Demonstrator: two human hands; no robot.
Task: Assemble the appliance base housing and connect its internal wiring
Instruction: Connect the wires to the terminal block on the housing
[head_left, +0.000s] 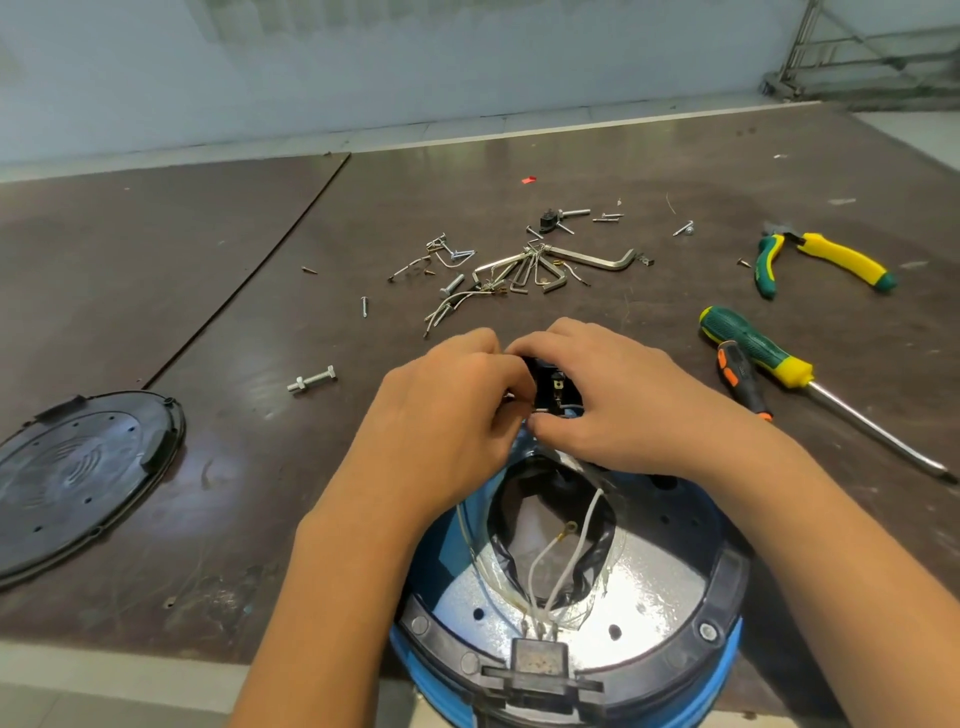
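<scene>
A round blue appliance housing (691, 691) lies upside down at the table's near edge, with a silver inner plate, a black rim and white wires (571, 540) running up from a black socket block (537, 662). At its far rim, both hands meet over a small black switch part (551, 387) with metal terminals. My right hand (602, 400) grips this part from the right, thumb below it. My left hand (452, 410) pinches at its left side, fingers curled; what they pinch is hidden. The black round base cover (72, 478) lies apart at the left.
Loose screws, hex keys (540, 265) and wire bits are scattered beyond the hands. A bolt with nut (311, 380) lies left of them. Yellow-green pliers (826, 257) and two screwdrivers (758, 358) (743, 382) lie to the right.
</scene>
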